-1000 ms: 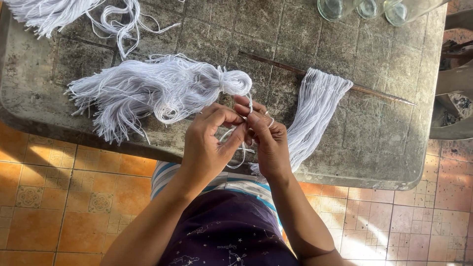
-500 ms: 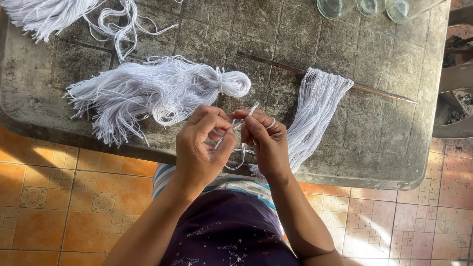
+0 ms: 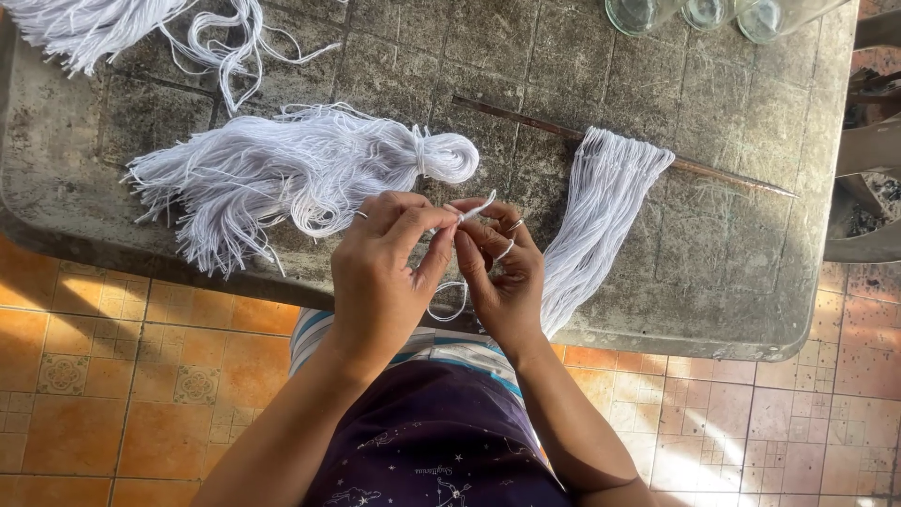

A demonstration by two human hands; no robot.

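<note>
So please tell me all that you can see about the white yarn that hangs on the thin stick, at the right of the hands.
The hanging yarn is a flat row of many white strands, looped side by side over a thin brown stick that lies slanted on the grey table. It looks like soft cotton thread. The strands fan from the stick down and to the left, narrow towards the table's near edge, and pass behind the right hand. Whether that hand touches them cannot be told.

Glass jars (image 3: 713, 14) chopped off by the top edge; white yarn (image 3: 84, 28) running out top-left; strand (image 3: 449, 305) partly lost behind both hands.
</note>
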